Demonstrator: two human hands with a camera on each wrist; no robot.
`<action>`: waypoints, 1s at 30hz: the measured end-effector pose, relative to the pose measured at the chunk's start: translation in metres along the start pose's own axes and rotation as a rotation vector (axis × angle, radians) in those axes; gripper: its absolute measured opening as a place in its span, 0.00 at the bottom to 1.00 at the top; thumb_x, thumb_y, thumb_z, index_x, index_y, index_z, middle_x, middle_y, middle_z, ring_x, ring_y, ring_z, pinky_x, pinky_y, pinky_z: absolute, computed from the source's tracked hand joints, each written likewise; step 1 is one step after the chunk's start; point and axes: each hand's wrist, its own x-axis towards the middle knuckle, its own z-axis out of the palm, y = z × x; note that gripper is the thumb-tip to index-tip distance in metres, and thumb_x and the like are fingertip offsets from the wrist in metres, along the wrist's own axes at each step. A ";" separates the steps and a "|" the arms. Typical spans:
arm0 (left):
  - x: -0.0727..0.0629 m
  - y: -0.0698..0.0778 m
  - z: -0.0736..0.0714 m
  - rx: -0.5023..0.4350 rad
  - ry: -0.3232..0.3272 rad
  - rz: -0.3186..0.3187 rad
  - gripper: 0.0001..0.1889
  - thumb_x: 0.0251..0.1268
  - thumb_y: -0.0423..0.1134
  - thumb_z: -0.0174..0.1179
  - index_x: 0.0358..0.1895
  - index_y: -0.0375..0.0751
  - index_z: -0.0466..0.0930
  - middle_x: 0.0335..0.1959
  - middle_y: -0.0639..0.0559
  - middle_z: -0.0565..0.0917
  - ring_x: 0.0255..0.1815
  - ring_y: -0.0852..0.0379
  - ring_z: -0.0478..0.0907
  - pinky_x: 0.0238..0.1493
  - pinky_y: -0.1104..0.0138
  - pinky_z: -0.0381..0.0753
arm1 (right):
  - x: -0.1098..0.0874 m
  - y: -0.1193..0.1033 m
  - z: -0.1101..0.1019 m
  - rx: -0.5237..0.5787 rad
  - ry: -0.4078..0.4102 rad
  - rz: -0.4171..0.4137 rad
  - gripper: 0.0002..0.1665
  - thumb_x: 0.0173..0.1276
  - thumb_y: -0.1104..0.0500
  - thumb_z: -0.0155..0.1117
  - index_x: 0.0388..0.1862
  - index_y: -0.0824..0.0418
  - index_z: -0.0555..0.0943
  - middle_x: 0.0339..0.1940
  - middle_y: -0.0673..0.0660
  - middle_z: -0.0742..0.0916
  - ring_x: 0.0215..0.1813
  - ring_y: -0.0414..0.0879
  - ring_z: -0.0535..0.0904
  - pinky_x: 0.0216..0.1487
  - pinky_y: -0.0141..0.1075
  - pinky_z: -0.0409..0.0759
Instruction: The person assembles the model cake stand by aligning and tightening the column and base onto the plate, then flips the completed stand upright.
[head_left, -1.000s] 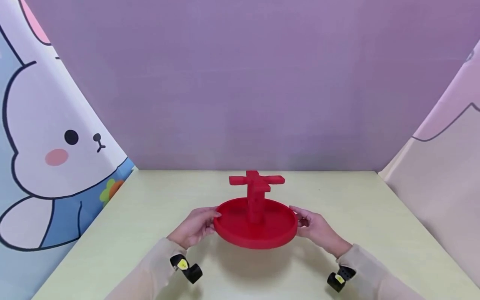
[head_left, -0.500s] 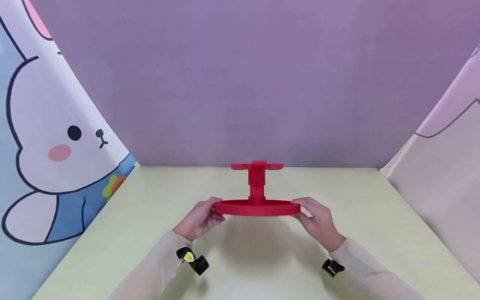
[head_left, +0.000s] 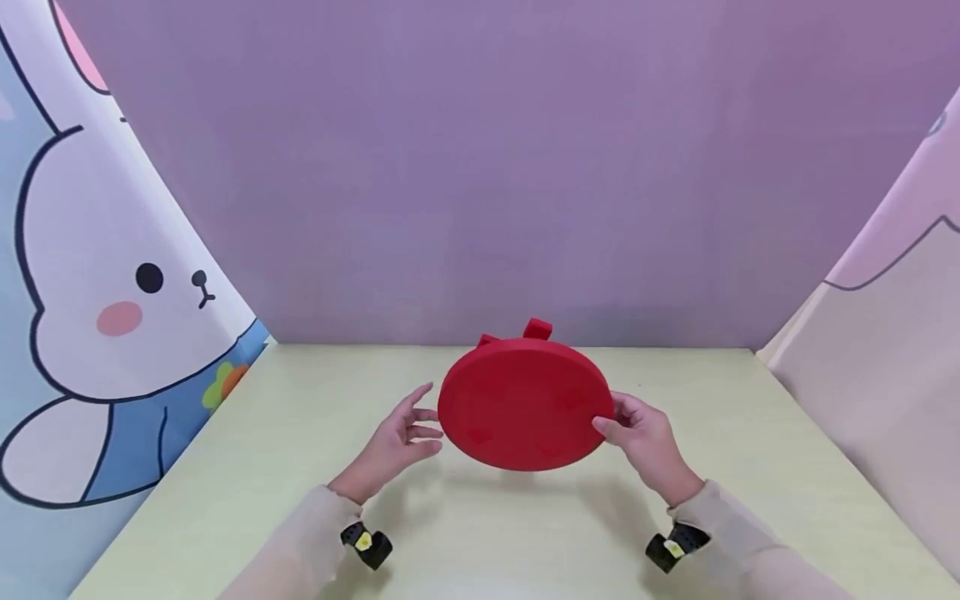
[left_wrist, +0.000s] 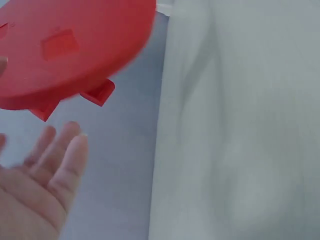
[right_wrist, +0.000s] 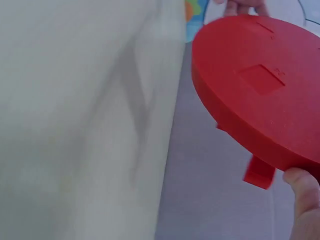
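Note:
A red round tray [head_left: 525,408] with a shallow rim is held tilted above the table, its flat underside towards me. Two red arm ends [head_left: 537,328] of its central post stick up behind the far edge; the post itself is hidden. At the tray's right edge my right hand [head_left: 648,437] pinches the rim, thumb on the underside. My left hand [head_left: 393,446] is beside the left edge with its fingers spread and apart from one another. In the left wrist view, the fingers [left_wrist: 70,165] show a gap below the tray [left_wrist: 100,30]. Shallow square recesses [right_wrist: 262,79] mark the underside.
The pale table [head_left: 337,375] runs back to a purple wall panel [head_left: 480,167]. On the left stands a panel with a cartoon rabbit [head_left: 112,250], on the right a pale panel [head_left: 885,375]. Both wrists carry small black cameras [head_left: 367,546].
The tray has tipped from showing its inside and post, through edge-on, to showing its underside. My left hand has let go of the rim and spread its fingers; the right still holds.

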 end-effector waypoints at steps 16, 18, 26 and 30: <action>-0.012 -0.004 0.022 -0.171 -0.058 0.212 0.51 0.62 0.25 0.60 0.76 0.38 0.28 0.44 0.58 0.84 0.42 0.59 0.83 0.43 0.65 0.82 | -0.013 0.002 -0.008 0.158 -0.157 -0.048 0.28 0.69 0.67 0.59 0.64 0.81 0.65 0.36 0.45 0.86 0.36 0.41 0.84 0.38 0.34 0.83; -0.010 -0.003 0.023 -0.189 -0.043 0.220 0.51 0.63 0.24 0.59 0.76 0.40 0.27 0.44 0.59 0.84 0.42 0.60 0.83 0.42 0.65 0.82 | -0.012 0.002 -0.007 0.159 -0.145 -0.017 0.32 0.68 0.66 0.60 0.67 0.78 0.63 0.36 0.46 0.86 0.36 0.40 0.84 0.40 0.33 0.82; 0.000 -0.002 0.017 -0.197 -0.043 0.049 0.45 0.65 0.26 0.57 0.77 0.43 0.37 0.44 0.50 0.84 0.37 0.56 0.85 0.36 0.63 0.84 | 0.004 0.003 -0.007 0.144 -0.144 0.114 0.40 0.66 0.61 0.65 0.73 0.68 0.60 0.37 0.59 0.86 0.34 0.45 0.85 0.41 0.36 0.83; 0.007 0.000 0.015 -0.189 -0.039 -0.050 0.43 0.66 0.27 0.56 0.78 0.45 0.39 0.44 0.44 0.84 0.33 0.55 0.85 0.36 0.62 0.84 | 0.013 0.006 -0.007 0.235 -0.201 0.155 0.38 0.69 0.64 0.60 0.73 0.70 0.57 0.35 0.54 0.86 0.34 0.43 0.85 0.40 0.37 0.83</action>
